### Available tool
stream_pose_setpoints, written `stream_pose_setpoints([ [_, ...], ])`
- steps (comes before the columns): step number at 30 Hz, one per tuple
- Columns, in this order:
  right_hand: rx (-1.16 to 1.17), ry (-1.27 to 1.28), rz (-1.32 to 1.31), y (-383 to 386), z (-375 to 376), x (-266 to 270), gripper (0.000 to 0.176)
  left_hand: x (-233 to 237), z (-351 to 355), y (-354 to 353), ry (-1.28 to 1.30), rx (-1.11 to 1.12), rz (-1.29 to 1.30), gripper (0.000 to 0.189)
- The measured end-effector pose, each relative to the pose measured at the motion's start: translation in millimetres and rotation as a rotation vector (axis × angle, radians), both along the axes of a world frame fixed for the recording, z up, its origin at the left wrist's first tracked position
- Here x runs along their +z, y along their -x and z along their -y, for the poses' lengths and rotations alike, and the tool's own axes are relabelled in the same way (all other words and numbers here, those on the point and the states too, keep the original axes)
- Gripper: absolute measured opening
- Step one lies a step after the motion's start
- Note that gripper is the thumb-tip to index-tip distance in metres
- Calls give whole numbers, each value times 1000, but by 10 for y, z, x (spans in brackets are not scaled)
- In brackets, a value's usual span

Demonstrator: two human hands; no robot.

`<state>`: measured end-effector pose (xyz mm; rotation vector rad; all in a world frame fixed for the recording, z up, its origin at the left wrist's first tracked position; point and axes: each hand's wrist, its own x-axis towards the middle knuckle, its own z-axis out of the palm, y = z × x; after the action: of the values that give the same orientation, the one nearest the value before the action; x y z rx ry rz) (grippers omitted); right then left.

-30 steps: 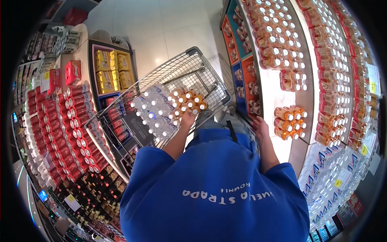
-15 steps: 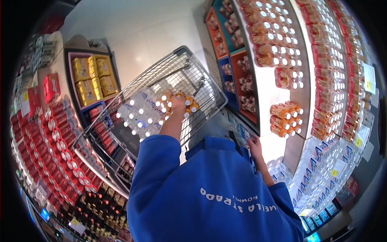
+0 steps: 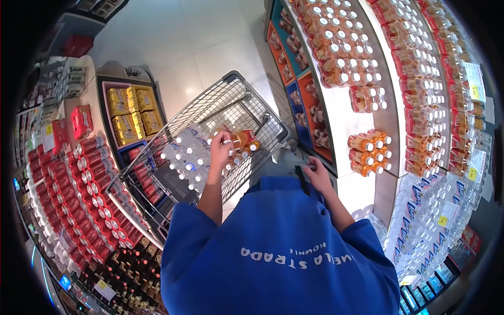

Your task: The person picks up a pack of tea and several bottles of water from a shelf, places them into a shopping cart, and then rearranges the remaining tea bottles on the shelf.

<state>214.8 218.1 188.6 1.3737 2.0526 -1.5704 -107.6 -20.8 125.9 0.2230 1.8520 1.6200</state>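
Observation:
My left hand (image 3: 220, 151) is closed around the neck end of a bottle of amber drink (image 3: 240, 139) with a red label, held tilted inside the metal shopping cart (image 3: 231, 79). Right beneath it, more amber bottles with white caps (image 3: 245, 152) lie in the cart. Beside them is a group of clear water bottles (image 3: 185, 157). My right hand (image 3: 318, 174) hovers in front of my body next to a black strap (image 3: 302, 181), its fingers loosely bent and apart, with nothing visible in them.
Shelves of amber bottle packs (image 3: 336, 50) stand to the right, with a small pack (image 3: 369, 152) nearer. Water packs (image 3: 425, 220) fill the lower right. Red cans (image 3: 97, 189) are stacked at left, near yellow packs (image 3: 126, 113). Pale floor (image 3: 210, 37) stretches ahead.
My left hand has lifted an amber bottle from the others in the cart and drawn it slightly back. My right hand has risen and shifted left. The cart sits lower in view.

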Motion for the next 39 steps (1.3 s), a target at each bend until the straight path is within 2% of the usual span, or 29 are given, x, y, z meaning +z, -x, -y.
stream_pose_setpoints([
  [2, 74, 65, -111, 436, -29, 271, 61, 607, -21, 24, -44, -59, -135, 23],
  [4, 59, 368, -288, 740, 18, 354, 61, 1108, -114, 66, -146, -157, -56, 23],
  [5, 51, 517, -373, 865, 40, 418, 61, 1240, -166, 76, -200, -209, -15, 23],
  [8, 66, 926, -499, 1230, 44, 1071, 61, 1507, -481, 93, -257, -403, 93, 25],
  [9, 143, 873, -506, 1243, 30, 1084, 59, 1608, -614, 64, -270, -460, 138, 25],
  [11, 287, 756, -522, 1255, -11, 1103, 56, 1688, -856, 17, -261, -495, 123, 27],
  [13, 200, 922, -563, 1173, -89, 1075, 50, 1736, -1037, -64, -188, -487, 108, 29],
  [14, 154, 1003, -582, 1115, -140, 1048, 48, 1777, -1093, -103, -198, -487, 182, 28],
  [17, 27, 1312, -733, 960, -325, 949, 52, 1804, -1270, -357, -251, -295, 362, 26],
  [18, -40, 1356, -718, 939, -328, 972, 58, 1781, -1306, -395, -329, -325, 382, 31],
  [21, -201, 1439, -704, 896, -335, 1080, 60, 1755, -1425, -564, -337, -248, 409, 34],
  [24, -108, 1363, -755, 830, -372, 1028, 61, 1770, -1489, -632, -280, -235, 349, 38],
  [27, 23, 631, -676, 729, -368, 523, 58, 1749, -1557, -664, -201, -317, 220, 34],
  [29, 130, 422, -587, 731, -470, 1103, 50, 1779, -1603, -774, -131, -420, 21, 32],
  [31, 186, 318, -454, 687, -497, 1352, 50, 1720, -1644, -910, -44, -530, -113, 34],
  [32, 104, 367, -444, 668, -509, 1374, 55, 1750, -1677, -995, -6, -581, -135, 35],
  [34, 120, 95, -577, 542, -471, 988, 56, 1707, -1732, -1116, -14, -695, -283, 40],
  [35, 132, -41, -633, 471, -454, 852, 57, 1664, -1734, -1186, -18, -683, -224, 41],
  [36, 204, -111, -554, 416, -509, 874, 61, 1625, -1735, -1257, -20, -668, -166, 42],
  [38, 96, -250, -466, 278, -489, 727, 63, 1481, -1734, -1371, -38, -629, -65, 40],
  [39, 45, -314, -421, 214, -466, 637, 64, 1392, -1714, -1377, -13, -652, -92, 40],
])
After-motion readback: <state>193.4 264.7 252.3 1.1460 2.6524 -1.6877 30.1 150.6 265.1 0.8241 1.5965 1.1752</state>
